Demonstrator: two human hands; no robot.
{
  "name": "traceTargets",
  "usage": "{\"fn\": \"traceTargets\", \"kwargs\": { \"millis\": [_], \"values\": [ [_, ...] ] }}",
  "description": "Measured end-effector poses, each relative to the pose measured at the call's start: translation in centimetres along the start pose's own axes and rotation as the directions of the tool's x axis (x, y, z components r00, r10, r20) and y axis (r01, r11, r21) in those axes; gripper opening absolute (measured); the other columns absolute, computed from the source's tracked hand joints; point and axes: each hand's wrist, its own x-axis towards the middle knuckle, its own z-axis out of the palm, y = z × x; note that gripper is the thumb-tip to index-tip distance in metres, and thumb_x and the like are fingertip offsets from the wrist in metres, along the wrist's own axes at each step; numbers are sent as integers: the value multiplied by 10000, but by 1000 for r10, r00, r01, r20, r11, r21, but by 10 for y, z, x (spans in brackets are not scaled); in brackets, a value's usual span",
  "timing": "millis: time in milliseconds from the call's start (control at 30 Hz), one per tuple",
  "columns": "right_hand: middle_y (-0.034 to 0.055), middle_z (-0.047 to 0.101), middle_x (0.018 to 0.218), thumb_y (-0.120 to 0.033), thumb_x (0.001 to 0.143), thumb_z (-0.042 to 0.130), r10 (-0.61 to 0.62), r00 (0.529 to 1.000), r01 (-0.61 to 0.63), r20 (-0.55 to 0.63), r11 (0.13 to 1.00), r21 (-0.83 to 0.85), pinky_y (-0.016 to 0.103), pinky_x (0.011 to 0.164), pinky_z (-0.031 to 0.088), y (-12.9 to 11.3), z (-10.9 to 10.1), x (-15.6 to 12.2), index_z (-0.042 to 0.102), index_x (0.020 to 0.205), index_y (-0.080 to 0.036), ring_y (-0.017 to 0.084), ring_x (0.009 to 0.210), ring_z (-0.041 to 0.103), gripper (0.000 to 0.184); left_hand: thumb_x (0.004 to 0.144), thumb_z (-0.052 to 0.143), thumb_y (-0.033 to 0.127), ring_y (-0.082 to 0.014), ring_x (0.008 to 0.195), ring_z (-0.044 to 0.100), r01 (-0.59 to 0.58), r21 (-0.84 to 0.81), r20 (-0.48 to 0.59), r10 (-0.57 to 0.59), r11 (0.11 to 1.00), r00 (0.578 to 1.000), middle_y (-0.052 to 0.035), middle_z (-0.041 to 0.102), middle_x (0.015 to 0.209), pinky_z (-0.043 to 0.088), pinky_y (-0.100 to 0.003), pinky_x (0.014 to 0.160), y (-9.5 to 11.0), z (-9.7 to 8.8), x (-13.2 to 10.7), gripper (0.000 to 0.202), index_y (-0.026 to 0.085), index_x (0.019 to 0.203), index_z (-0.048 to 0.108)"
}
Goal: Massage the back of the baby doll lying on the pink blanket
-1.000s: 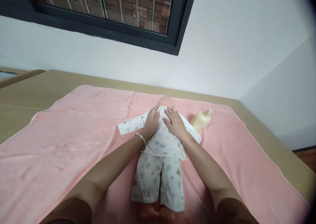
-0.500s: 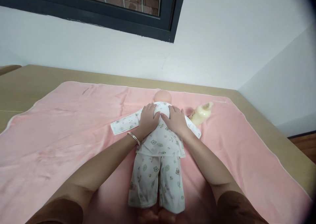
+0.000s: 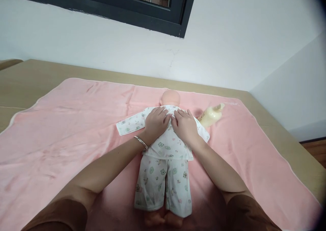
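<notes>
**Both hands lie flat on the doll's upper body, its head just past the fingers**

Nearest, the feet point(image 3: 154, 219) of the doll point(image 3: 169, 149) show below patterned trousers point(image 3: 152, 187). Its long axis runs away from the person, feet near, head point(image 3: 170, 97) far; no face shows.

The left hand point(image 3: 156, 122) and right hand point(image 3: 185, 125) rest side by side on the upper shirt, equally near the midline, thumbs close together; whether they touch is hard to tell. All fingers are extended and laid on the fabric, gripping nothing. The doll thus lies directly under them. One sleeve stretches out left; the other slants right, partly behind the right wrist.

Beyond that sleeve, a bottle point(image 3: 211, 116) lies on its side, nearer the right hand, nipple pointing outward.

The pink cloth point(image 3: 76, 132) spreads widest to the left. Past the head, its edge, a narrow strip of surface point(image 3: 63, 68) and the wall point(image 3: 142, 54) limit room.
</notes>
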Motion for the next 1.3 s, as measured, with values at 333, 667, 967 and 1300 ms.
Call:
{"fn": "traceTargets", "kwargs": {
  "millis": [333, 667, 967, 1300],
  "values": [
    [163, 506, 1483, -373, 1009, 385, -27, 994, 18, 106, 996, 86, 494, 1161, 262, 27, 9, 18, 404, 1497, -129, 306, 1354, 453, 546, 942, 456, 297, -292, 1212, 593, -109, -15, 26, 109, 994, 994, -156, 675, 1239, 449, -489, 1096, -13, 7, 7, 352, 141, 1195, 645],
    [201, 565, 1417, -399, 1039, 332, 74, 996, -67, 55, 990, -127, 532, 1165, 250, 0, 0, -1, 474, 1443, -90, 347, 1335, 482, 528, 958, 440, 287, -291, 1083, 631, -43, 116, -62, 50, 992, 997, -149, 707, 1127, 517, -487, 980, -6, 4, 1, 306, 148, 1115, 664],
    [142, 343, 1608, -424, 1051, 276, -32, 982, 33, 184, 999, -4, 585, 1185, 210, 27, 6, 16, 277, 1573, -184, 326, 1469, 324, 575, 976, 401, 277, -276, 1213, 596, -132, 62, 46, 129, 989, 991, -147, 672, 1270, 444, -493, 1111, -14, 7, 8, 376, 123, 1241, 619],
    [162, 587, 1414, -378, 1051, 304, 62, 998, -60, 9, 991, -119, 561, 1201, 158, 1, 2, -1, 518, 1411, -133, 313, 1325, 510, 485, 967, 488, 297, -260, 1074, 654, -98, 126, -107, 112, 987, 988, -133, 732, 1105, 545, -432, 983, -6, 3, 0, 285, 143, 1057, 710]
  ]
}}
